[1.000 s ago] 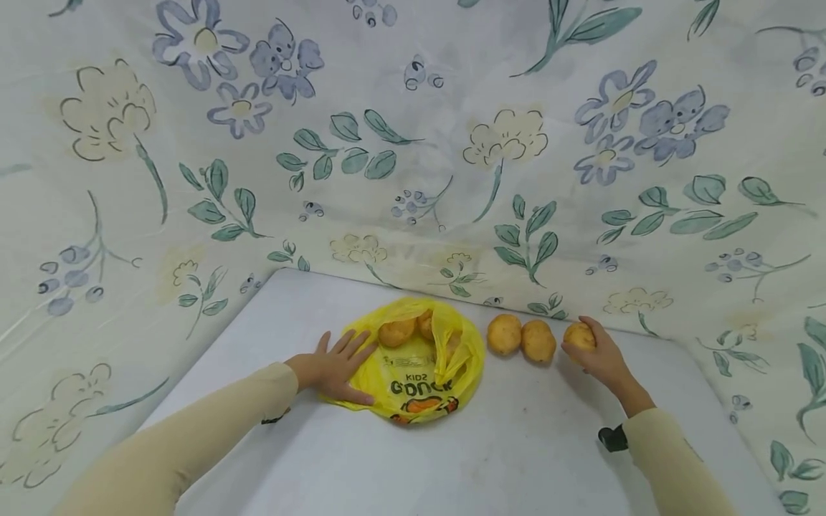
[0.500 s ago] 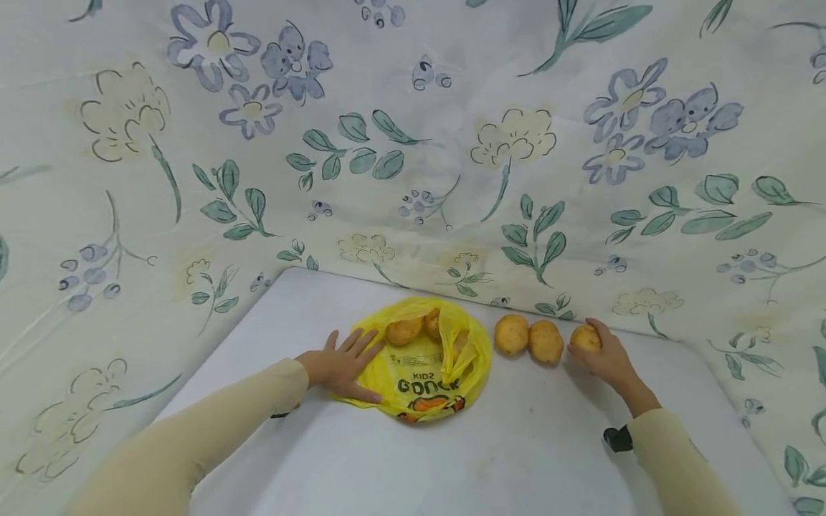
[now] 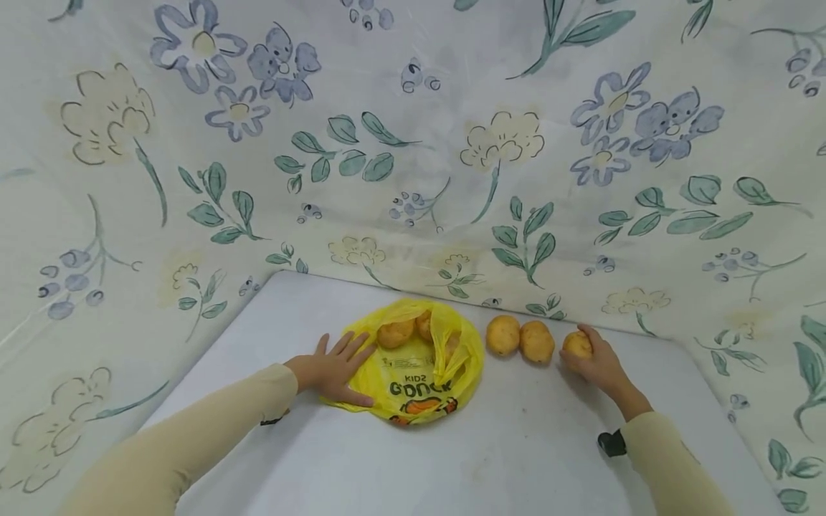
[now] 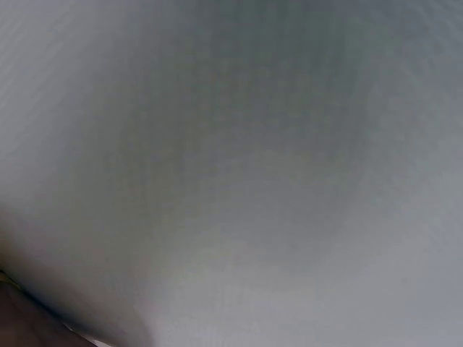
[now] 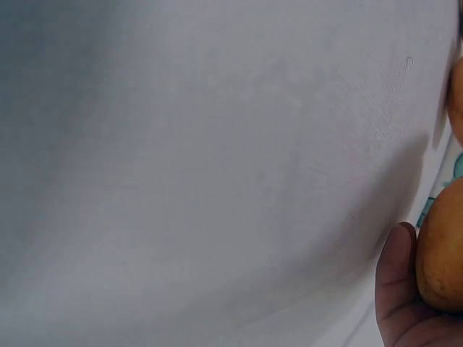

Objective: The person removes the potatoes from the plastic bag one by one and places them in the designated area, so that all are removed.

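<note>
My left hand (image 3: 331,374) lies with spread, straight fingers on the left side of a yellow plastic bag (image 3: 413,390). Several potatoes show through the bag's opening, one potato (image 3: 395,334) at its upper left. At the right, my right hand (image 3: 600,362) holds a potato (image 3: 576,345) between thumb and fingers. The right wrist view shows the thumb (image 5: 396,267) against that potato (image 5: 443,249). Two loose potatoes, a rounder one (image 3: 502,335) and a longer one (image 3: 537,342), sit side by side between bag and right hand. Only a dark sliver of hand shows in the left wrist view.
Everything lies on a white table (image 3: 490,459). Behind and beside it hangs a floral cloth (image 3: 413,143), meeting the table's back edge just past the potatoes. A dark wrist camera (image 3: 611,443) sits under the right sleeve.
The head view shifts slightly sideways and back. Both hands, the bag and the potatoes keep their places, with the right hand still holding its potato.
</note>
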{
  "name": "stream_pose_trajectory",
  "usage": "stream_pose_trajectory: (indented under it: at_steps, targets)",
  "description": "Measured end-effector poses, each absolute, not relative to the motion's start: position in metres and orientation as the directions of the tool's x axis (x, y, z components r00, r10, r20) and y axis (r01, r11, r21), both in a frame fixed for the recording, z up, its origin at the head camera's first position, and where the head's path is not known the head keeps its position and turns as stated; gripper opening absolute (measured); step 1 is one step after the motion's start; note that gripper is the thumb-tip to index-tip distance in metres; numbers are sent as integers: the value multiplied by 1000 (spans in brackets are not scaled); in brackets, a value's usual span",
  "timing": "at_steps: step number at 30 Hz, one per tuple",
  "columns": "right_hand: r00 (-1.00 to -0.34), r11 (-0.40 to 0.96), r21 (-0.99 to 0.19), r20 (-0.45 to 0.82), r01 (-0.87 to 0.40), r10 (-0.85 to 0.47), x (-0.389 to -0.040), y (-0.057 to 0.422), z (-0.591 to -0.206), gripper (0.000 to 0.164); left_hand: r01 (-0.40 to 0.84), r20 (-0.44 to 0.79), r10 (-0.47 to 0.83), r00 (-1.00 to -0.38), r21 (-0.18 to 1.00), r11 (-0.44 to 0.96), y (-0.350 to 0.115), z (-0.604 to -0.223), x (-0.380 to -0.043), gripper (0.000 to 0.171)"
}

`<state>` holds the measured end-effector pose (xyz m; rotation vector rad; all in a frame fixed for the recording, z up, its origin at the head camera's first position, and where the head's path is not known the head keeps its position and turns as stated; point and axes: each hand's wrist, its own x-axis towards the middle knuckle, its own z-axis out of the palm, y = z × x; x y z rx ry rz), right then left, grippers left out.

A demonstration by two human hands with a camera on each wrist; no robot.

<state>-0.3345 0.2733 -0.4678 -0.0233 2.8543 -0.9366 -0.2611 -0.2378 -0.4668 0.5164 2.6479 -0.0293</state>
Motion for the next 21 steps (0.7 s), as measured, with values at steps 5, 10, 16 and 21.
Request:
stream_pose_trajectory:
  at_steps: [5, 10, 16, 21]
  targets:
    - [-990, 803, -596, -124, 24, -62, -336, 271, -464, 88, 361, -432, 351, -830, 63, 931, -238, -466, -260, 116]
    - [-989, 789, -612, -142, 60, -35, -339, 271, -464, 89, 356, -435, 348, -831, 68, 932, -237, -467, -261, 117]
    - [-989, 780, -622, -146, 70, -28, -337, 273, -468, 90, 358, -445, 340, -828, 47, 932, -237, -466, -258, 117]
    - [-989, 770, -633, -146, 76, -23, -336, 270, -467, 89, 363, -439, 351, -827, 61, 930, -238, -464, -255, 116]
